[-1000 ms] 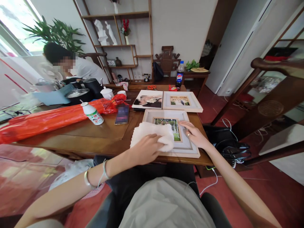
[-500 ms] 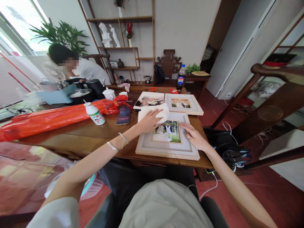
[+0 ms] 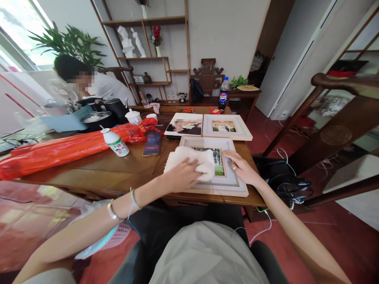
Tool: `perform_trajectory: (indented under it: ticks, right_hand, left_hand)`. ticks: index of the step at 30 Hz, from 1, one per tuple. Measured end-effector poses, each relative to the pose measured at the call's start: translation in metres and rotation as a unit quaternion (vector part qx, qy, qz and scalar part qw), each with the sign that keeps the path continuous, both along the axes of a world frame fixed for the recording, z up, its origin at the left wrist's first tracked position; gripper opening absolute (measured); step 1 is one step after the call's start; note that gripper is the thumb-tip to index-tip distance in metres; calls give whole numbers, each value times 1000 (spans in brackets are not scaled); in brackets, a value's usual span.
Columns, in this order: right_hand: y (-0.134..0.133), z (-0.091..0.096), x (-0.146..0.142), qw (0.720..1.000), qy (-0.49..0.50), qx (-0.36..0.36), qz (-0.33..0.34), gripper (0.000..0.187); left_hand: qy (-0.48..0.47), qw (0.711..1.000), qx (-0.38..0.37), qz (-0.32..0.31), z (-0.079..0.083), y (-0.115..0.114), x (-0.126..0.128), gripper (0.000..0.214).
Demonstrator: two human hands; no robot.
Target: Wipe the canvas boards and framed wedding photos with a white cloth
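Observation:
My left hand (image 3: pixel 184 176) presses a white cloth (image 3: pixel 177 159) onto a picture frame, its fingers curled over the fabric. Lying flat at the table's near edge, this picture frame (image 3: pixel 237 188) has a pale wood border and a photo with greenery, much of which the cloth covers. My right hand (image 3: pixel 241 169) rests on the frame's right side with the fingers stretched out toward the photo's edge, holding nothing. Just behind lie a second framed photo (image 3: pixel 248 132) and a photo album or flat print (image 3: pixel 189 120) with a white cover.
Left on the wooden table (image 3: pixel 139 167) are a phone (image 3: pixel 152 143), a white bottle (image 3: pixel 115 142) and a long red plastic-wrapped bundle (image 3: pixel 68 144). A cola bottle (image 3: pixel 224 94) and orange-handled scissors (image 3: pixel 188 109) stand farther back. A person (image 3: pixel 109 85) sits at the far left.
My left hand has drawn the cloth toward me, from the frame's upper left down over the photo's lower left. My right hand stays on the frame's right side.

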State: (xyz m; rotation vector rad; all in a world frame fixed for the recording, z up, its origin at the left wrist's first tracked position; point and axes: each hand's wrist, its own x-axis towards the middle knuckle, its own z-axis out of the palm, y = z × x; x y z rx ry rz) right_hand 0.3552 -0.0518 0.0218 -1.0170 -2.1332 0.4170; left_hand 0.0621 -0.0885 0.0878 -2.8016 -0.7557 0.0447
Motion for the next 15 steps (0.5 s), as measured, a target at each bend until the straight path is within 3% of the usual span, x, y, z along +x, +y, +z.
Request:
perform_trajectory:
  ticks: [3,6,9,15]
  right_hand:
    - [0,0,0,1000,-1,-1,-1,64]
    - [0,0,0,1000,-6,-5,0,64]
    - [0,1,1,1000,-7,-7,5,64]
    - [0,1,1,1000,10,-8,11,63]
  left_hand:
    - [-33,999,-7,-8,5,-40,-2,29]
    - [-58,998,-18,-7,2,-52,-2,26]
    - [-70,997,-22,23,-9,-32,-2,26]
    - [-107,988,54,98,-19,52,7,33]
